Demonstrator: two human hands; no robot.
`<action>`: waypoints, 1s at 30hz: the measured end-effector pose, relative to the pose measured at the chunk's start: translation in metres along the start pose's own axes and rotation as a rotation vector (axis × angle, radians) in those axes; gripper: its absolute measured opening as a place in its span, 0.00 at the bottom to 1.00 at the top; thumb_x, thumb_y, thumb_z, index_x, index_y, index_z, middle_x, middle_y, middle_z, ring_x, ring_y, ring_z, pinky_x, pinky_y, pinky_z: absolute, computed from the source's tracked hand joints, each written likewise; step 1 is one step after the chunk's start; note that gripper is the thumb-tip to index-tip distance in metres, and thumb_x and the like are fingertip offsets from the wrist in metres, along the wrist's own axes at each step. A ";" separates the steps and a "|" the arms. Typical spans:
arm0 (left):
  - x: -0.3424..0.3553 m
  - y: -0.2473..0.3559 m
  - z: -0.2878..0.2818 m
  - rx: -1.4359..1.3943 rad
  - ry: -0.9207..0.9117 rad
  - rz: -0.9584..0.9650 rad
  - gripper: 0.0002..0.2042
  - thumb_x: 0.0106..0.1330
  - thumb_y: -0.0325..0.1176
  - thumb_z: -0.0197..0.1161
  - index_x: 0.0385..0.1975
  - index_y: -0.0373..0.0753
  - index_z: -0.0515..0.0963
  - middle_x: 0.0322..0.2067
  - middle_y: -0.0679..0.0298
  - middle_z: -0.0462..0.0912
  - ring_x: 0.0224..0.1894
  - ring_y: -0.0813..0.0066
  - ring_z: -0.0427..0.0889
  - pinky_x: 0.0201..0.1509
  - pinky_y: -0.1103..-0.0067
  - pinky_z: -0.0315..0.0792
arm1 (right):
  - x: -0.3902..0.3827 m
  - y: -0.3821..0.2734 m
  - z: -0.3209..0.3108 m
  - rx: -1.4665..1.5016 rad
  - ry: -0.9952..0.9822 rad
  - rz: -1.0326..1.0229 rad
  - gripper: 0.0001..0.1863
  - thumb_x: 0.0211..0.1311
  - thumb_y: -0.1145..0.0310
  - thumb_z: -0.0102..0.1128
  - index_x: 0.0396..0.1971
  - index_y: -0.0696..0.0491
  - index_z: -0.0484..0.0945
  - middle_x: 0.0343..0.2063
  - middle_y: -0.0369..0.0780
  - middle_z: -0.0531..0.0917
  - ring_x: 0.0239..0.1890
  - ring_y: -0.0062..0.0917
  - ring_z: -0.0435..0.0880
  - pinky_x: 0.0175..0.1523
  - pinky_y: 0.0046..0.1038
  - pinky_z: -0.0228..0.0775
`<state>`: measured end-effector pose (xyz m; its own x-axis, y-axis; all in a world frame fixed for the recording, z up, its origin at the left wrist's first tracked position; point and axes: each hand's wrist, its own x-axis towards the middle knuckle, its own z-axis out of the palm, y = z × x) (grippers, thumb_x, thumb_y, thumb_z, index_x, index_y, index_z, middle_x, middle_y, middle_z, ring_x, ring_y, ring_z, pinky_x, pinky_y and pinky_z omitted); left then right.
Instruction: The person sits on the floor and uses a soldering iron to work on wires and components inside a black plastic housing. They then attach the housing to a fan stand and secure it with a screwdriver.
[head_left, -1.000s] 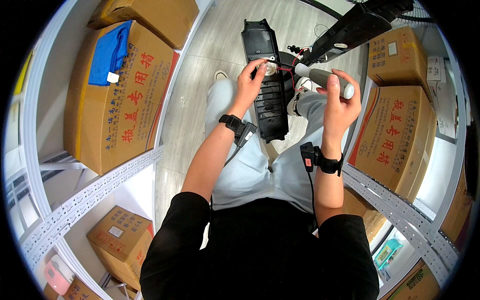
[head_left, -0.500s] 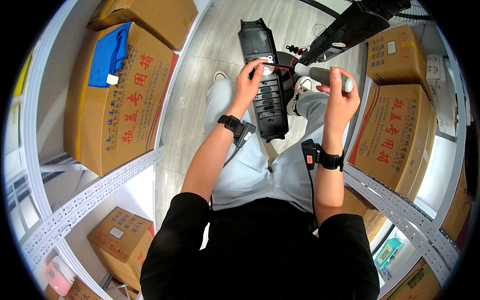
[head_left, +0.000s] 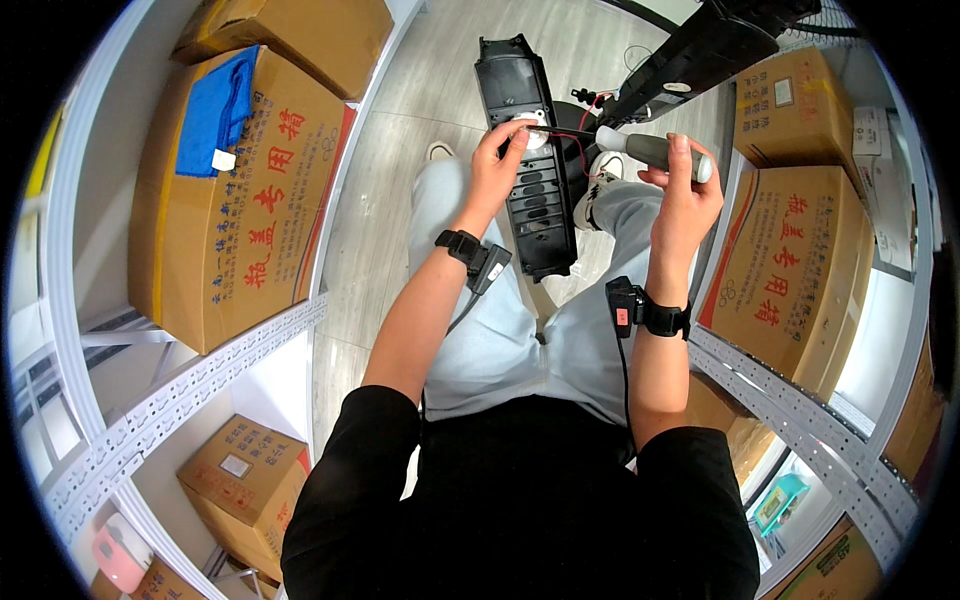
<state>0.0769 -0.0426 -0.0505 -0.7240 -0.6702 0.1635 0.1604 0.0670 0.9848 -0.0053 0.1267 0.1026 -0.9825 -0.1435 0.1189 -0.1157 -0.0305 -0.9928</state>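
Observation:
A screwdriver [head_left: 650, 150] with a grey, white-ended handle is in my right hand [head_left: 685, 185], its dark shaft pointing left. My left hand [head_left: 498, 170] is closed in a pinch at the shaft's tip. Anything small between those fingers is hidden. Just beyond the fingertips is a white round part [head_left: 537, 136] on a long black plastic panel [head_left: 548, 230]. The panel stretches away from me between my knees, its ribbed and slotted side showing. Thin red wires [head_left: 580, 150] run beside it, near the screwdriver shaft.
A black upright column [head_left: 690, 60] rises at the far right. Metal shelves flank me, holding cardboard boxes [head_left: 250, 230] on the left and more boxes [head_left: 780, 270] on the right. A blue cloth [head_left: 215, 110] drapes over a left box. Wrist straps carry cabled black modules.
My right hand and the screwdriver handle have shifted slightly to the right. My left hand stays pinched at nearly the same place.

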 end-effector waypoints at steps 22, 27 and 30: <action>-0.003 0.009 0.001 -0.031 -0.054 -0.017 0.14 0.72 0.34 0.59 0.54 0.38 0.77 0.51 0.63 0.82 0.55 0.74 0.77 0.61 0.77 0.68 | 0.021 -0.005 -0.013 0.023 -0.191 -0.027 0.14 0.66 0.67 0.65 0.44 0.61 0.78 0.37 0.41 0.83 0.33 0.22 0.85 0.37 0.22 0.81; 0.000 0.004 0.000 -0.064 -0.012 -0.045 0.14 0.71 0.32 0.61 0.54 0.38 0.77 0.52 0.65 0.80 0.55 0.76 0.75 0.62 0.78 0.66 | 0.010 -0.017 -0.012 -0.045 -0.067 -0.164 0.12 0.66 0.69 0.65 0.44 0.61 0.78 0.35 0.40 0.82 0.32 0.20 0.85 0.35 0.21 0.80; 0.000 0.004 0.000 -0.066 -0.001 -0.053 0.14 0.70 0.31 0.61 0.53 0.37 0.78 0.52 0.65 0.80 0.55 0.77 0.75 0.62 0.79 0.66 | 0.008 -0.021 -0.007 -0.140 -0.058 -0.280 0.13 0.63 0.68 0.68 0.42 0.59 0.79 0.33 0.39 0.83 0.31 0.18 0.84 0.35 0.20 0.79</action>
<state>0.0774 -0.0429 -0.0469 -0.7330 -0.6710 0.1111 0.1659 -0.0179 0.9860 -0.0116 0.1330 0.1238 -0.9002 -0.2054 0.3841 -0.4032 0.0593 -0.9132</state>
